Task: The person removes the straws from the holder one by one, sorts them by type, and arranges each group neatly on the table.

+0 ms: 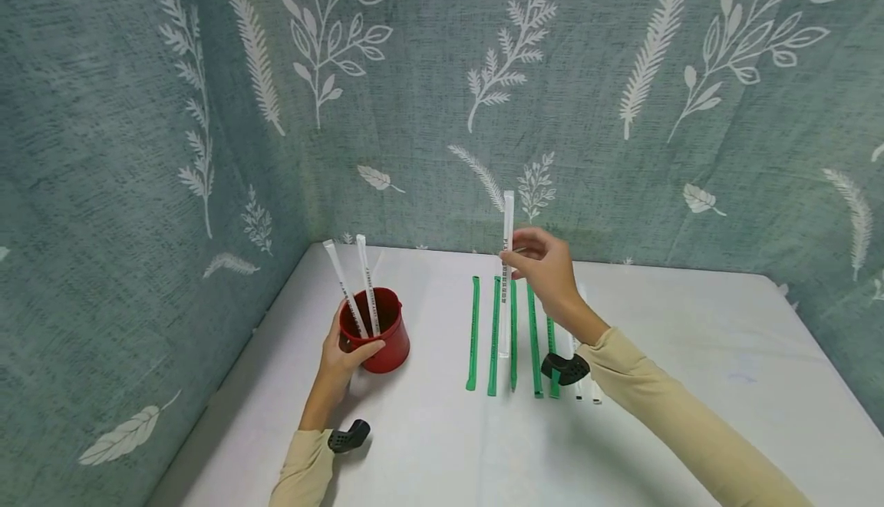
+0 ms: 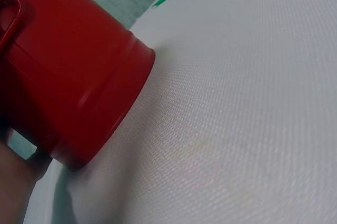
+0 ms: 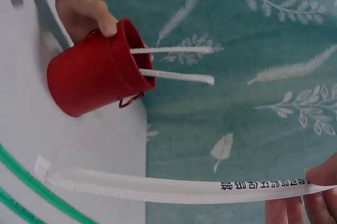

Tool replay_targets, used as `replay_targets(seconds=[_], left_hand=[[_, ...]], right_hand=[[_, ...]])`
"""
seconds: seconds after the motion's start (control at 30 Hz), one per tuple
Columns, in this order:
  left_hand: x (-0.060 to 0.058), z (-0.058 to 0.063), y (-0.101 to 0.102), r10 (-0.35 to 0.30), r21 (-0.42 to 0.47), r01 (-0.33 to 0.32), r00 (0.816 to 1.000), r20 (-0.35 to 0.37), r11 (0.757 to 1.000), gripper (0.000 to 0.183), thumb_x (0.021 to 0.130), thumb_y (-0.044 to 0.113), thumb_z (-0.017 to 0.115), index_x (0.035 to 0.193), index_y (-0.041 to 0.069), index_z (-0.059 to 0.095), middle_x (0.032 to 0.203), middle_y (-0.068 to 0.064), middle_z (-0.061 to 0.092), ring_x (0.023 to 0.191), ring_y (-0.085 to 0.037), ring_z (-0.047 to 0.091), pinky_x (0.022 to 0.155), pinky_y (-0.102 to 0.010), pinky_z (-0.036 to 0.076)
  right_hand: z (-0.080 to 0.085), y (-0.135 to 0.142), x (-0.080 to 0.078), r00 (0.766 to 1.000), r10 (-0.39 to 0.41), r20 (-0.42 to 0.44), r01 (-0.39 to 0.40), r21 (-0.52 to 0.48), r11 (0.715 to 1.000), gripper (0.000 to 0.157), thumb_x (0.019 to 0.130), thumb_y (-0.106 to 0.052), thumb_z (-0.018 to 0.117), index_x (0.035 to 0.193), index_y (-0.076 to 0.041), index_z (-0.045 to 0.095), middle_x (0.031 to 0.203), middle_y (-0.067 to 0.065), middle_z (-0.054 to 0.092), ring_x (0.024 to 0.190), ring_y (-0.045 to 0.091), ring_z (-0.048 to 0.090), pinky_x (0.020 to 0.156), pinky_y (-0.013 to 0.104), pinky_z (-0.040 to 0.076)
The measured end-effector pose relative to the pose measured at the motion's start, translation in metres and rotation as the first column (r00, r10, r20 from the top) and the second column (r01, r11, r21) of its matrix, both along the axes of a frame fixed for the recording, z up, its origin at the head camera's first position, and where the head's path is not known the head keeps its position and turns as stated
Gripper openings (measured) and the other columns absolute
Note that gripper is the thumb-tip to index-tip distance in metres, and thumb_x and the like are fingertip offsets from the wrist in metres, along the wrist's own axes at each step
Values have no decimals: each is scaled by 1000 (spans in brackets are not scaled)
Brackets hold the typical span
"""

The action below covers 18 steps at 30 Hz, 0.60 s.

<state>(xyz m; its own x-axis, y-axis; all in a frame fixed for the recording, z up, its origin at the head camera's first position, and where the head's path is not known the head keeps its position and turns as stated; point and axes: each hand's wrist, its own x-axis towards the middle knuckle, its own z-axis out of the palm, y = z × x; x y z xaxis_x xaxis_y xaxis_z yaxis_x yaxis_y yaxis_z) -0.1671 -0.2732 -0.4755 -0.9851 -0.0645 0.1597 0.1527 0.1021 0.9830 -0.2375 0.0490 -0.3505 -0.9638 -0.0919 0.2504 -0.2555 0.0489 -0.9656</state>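
Observation:
My left hand [image 1: 335, 360] grips a small red metal bucket [image 1: 395, 344] at the left of the table, thumb along its rim. The bucket stands upright, and two white paper-wrapped straws [image 3: 179, 76] lean in it, their tops sticking out above the rim. Over the row of straws, my right hand [image 1: 550, 271] pinches another white wrapped straw [image 1: 505, 330] between thumb and fingers. That straw is held upright, with dark printing along its wrapper. Its lower end overlaps the green straws [image 1: 473, 334] in the head view.
Several green wrapped straws lie side by side mid-table, beside a few white wrapped straws [image 1: 596, 396] partly hidden by my right forearm. The white tabletop [image 1: 428, 446] meets a patterned green cloth backdrop [image 1: 414, 169] behind and at the left. A black strap device sits on each wrist.

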Motion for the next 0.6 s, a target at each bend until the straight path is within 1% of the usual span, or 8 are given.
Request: replay_targets(seconds=[0.03,0.13,0.3,0.43,0.6], left_hand=[[1,2,1,0,-4,0,1000,2,1000,90,80,7,71,151,17,18,142,-8,38,126,-24,35,87,-27,49],[3,5,3,5,-5,-5,1000,6,1000,89,79,6,71,151,18,19,142,-7,38,126,-23,35,87,-27,49],[3,4,3,7,7,-7,1000,1,1000,89,79,6,71,151,18,20,142,-6,39,125,-23,36,87,-27,49],[3,3,4,2,7,-2,1000,-1,1000,89,79,5,71,151,17,19,143,-8,38,126,-25,35,86,-27,49],[2,4,2,-1,3,1,1000,-3,1000,89,80,5,71,151,17,19,145,-12,35,128,-30,34,86,-25,49]], right_hand=[[-1,3,0,1000,-9,4,9,4,1000,32,86,-5,67,115,3,58,98,13,59,78,12,61,64,31,55],[-4,11,0,999,-32,18,32,21,999,32,86,-5,68,115,4,58,98,12,60,78,11,61,65,33,56],[-9,25,1,998,-60,29,59,42,997,33,86,-7,68,116,4,57,101,15,59,79,10,60,66,33,56],[-13,36,1,997,-78,21,77,54,996,33,86,-8,68,116,3,57,103,16,58,79,11,60,65,33,56],[-18,46,1,995,-94,15,94,45,995,34,85,-7,69,115,5,57,101,15,58,77,11,60,64,32,56]])
